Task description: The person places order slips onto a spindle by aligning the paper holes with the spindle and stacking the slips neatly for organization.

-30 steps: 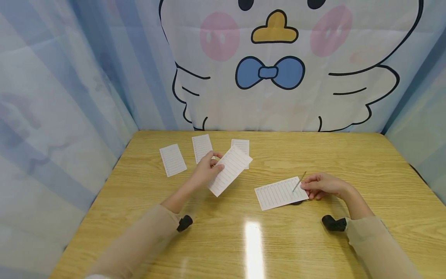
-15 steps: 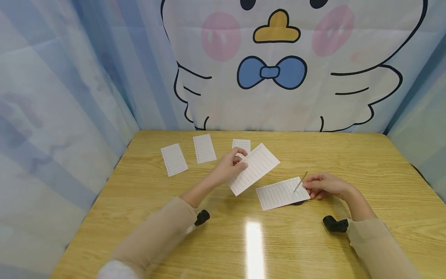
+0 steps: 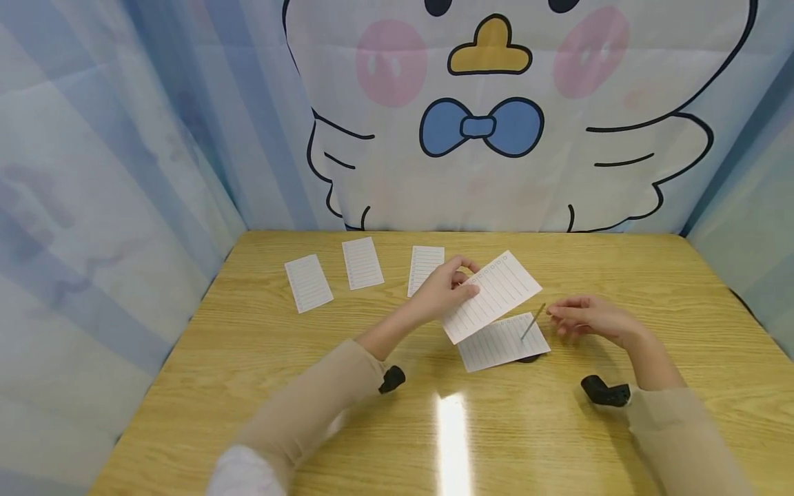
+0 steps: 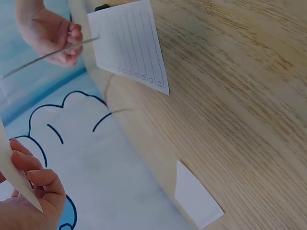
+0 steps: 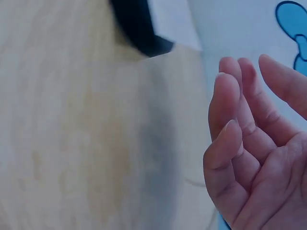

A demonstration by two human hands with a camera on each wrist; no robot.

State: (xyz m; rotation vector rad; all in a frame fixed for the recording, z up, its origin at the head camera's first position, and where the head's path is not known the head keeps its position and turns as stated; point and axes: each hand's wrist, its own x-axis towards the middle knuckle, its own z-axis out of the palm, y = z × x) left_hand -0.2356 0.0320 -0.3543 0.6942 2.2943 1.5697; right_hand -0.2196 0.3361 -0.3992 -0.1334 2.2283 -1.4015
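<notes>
My left hand pinches a white lined paper slip between thumb and fingers, raised and tilted. The slip partly overlaps a second lined slip in the head view. That second slip is pierced by a thin metal spike, which rises from a dark base mostly hidden beneath the paper. The spike's long shaft also shows in the left wrist view. Just right of the spike, my right hand hovers with nothing in it, its fingers loosely bent in the right wrist view.
Three more lined slips lie toward the back left: a leftmost slip, a middle slip and a right slip partly behind my left hand. A printed curtain stands along the back edge of the wooden table.
My left hand has carried its slip rightward, over toward the spiked slip. My right hand has let go of that slip's right edge and drawn back slightly to the right.
</notes>
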